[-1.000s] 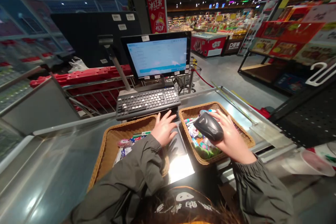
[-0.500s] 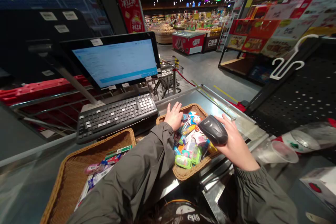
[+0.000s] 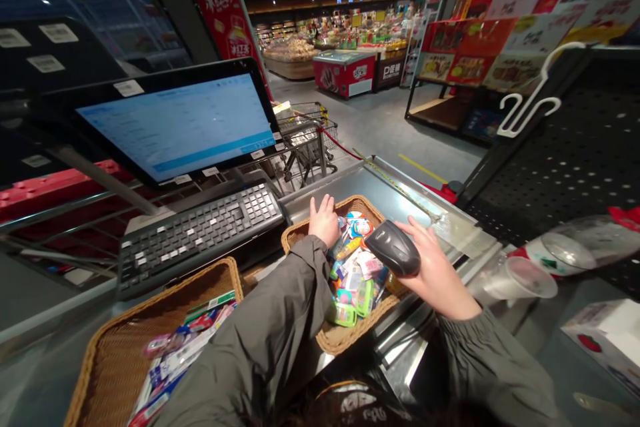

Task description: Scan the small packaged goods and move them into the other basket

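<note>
Head view: left hand point(image 3: 325, 220), fingers spread, rests on packets point(image 3: 357, 273) in a basket point(image 3: 299, 235), none grasped yet; right hand point(image 3: 433, 273) grips a scanner point(image 3: 395, 248).

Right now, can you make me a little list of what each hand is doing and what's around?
Left hand: fingers spread on the small packets in the right basket
Right hand: holds a black scanner over that basket's edge
Left basket: wicker too, with more packets
Behind: keyboard and lit screen
Far right: clear plastic cup
</note>
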Demonstrator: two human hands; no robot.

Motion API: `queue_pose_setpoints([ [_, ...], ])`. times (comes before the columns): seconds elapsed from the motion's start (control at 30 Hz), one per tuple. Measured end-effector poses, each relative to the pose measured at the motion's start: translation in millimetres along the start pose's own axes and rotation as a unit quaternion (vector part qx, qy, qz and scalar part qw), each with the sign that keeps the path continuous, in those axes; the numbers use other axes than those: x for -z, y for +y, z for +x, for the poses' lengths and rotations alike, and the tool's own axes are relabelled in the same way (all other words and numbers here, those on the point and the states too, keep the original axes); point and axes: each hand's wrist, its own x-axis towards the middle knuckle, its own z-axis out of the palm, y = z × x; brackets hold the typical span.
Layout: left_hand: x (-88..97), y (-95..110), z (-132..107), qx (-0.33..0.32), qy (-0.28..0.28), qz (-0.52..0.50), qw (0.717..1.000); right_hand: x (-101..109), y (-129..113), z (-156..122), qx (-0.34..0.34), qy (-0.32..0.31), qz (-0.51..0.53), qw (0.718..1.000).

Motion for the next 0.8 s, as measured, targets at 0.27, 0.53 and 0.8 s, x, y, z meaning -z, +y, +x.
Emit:
queue_pose_setpoints([
  [0.27,41.6,-3.6,-28.0,0.028,0.039,-0.068,0.997,0.0,-6.8,-3.8,-0.006,0.020,0.017,1.000],
  [0.53,82.2,-9.2,-81.6,0.082,0.096,-0.174,0.977,-11.2,-29.2,-4.4,0.023,0.045,0.020,0.999],
  [0.8,61.4,-10.7,-117.3,0.151,0.110,-0.306,0.934,-18.3,-54.4,-9.8,0.036,0.030,0.020,0.999],
])
